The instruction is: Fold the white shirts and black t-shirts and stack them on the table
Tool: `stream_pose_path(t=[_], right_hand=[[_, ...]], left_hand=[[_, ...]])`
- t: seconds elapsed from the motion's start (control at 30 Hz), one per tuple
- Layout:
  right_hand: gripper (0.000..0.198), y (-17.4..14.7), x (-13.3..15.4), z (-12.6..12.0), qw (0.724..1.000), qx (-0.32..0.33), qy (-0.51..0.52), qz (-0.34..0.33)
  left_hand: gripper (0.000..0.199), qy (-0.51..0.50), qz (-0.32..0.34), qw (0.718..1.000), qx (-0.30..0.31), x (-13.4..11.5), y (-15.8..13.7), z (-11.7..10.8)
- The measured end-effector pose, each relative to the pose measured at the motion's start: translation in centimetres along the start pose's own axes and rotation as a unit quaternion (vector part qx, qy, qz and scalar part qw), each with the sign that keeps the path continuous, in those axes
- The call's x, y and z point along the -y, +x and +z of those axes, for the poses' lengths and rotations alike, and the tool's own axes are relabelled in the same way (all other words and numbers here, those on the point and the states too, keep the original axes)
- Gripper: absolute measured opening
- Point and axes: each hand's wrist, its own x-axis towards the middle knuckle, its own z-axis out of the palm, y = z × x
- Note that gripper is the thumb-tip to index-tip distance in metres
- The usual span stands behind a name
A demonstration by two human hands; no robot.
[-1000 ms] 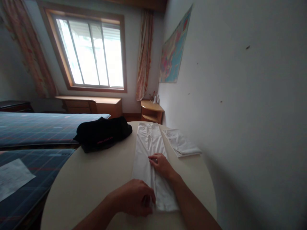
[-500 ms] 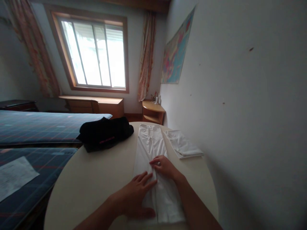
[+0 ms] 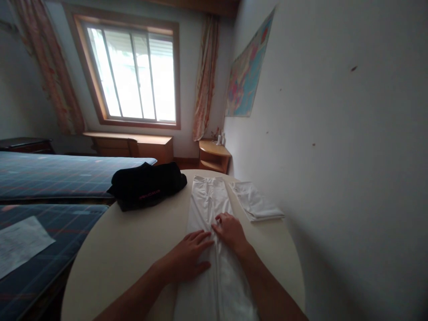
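Observation:
White trousers (image 3: 212, 200) lie lengthwise on the round cream table (image 3: 133, 240), waistband at the far end, with a seam running down the middle. My left hand (image 3: 190, 256) rests flat on their left side, fingers spread. On the other side of the seam, my right hand (image 3: 230, 232) has its fingers bent and drawn together on the cloth near the middle, seemingly pinching a bit of it. To the right lies a folded white cloth (image 3: 257, 203). The near end of the trousers runs out of view between my forearms.
A black bundled garment (image 3: 147, 185) with pink lettering sits at the table's far left edge. Left of the table are plaid mattresses (image 3: 67, 176), one with a paper sheet (image 3: 23, 243) on it. A white wall (image 3: 351, 191) stands close on the right.
Both hands have slid a little farther up the trousers, away from me. My left hand's thumb has moved up with its fingers. The black garment and folded cloth stay put.

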Motion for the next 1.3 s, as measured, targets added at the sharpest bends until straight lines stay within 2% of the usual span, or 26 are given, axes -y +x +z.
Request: stream_pose_path(t=[0.13,0.3,0.5,0.7,0.9,1.13,1.3], right_hand=[[0.017,0.4,0.6,0.4,0.998,-0.011,-0.054,0.033],[0.017,0.7,0.9,0.5,0.999,-0.022,-0.034,0.032],[0.024,1.0,0.5,0.6,1.0,0.012,-0.011,0.025],[0.023,3.8,0.5,1.1,0.998,0.026,-0.014,0.047],[0.031,6.8,1.6,2.4,0.995,0.012,-0.037,0.09],[0.027,8.0,1.8,3.0,0.992,-0.003,-0.032,0.125],[0.02,7.5,1.0,2.6,0.995,-0.009,-0.027,0.1]], left_hand=[[0.074,0.003,-0.018,1.0,0.004,0.0,0.0,0.5],[0.084,0.011,-0.037,0.999,0.027,0.7,0.0,0.9],[0.081,0.024,-0.047,0.996,0.067,0.4,-0.1,0.3],[0.081,0.019,-0.044,0.996,0.07,0.5,-0.2,0.3],[0.081,0.022,-0.044,0.996,0.076,0.7,-0.2,0.6],[0.081,0.02,-0.05,0.995,0.082,0.4,-0.3,0.2],[0.08,0.028,-0.05,0.995,0.078,0.1,-0.4,0.1]])
